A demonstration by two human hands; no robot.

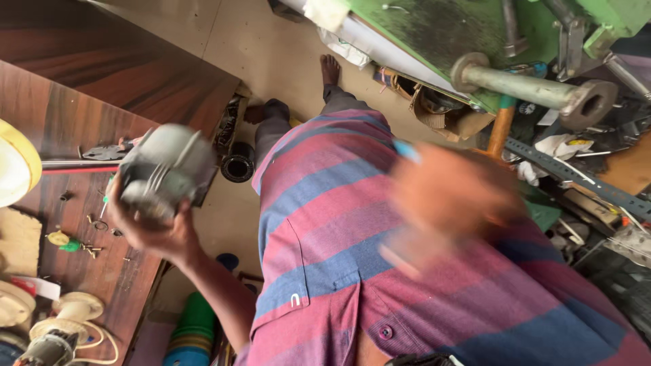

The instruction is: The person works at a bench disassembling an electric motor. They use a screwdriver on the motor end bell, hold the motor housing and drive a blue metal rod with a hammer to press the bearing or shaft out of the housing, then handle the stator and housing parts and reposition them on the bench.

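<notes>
One grey motor [163,173], two hands – left [159,234], right [451,193], blurred – two pale spools [68,315] on the bench [74,129], one black tube [238,163], one green roller [536,88].

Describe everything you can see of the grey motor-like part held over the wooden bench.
The grey part looks like a small metal motor body: a rounded pale grey housing with darker ribs or slots across its middle. It is motion-blurred, so finer detail is unreadable. It sits tilted in the left hand, cupped from below, fingers wrapping its side, above the edge of the wooden bench. Nothing else touches it.
</notes>
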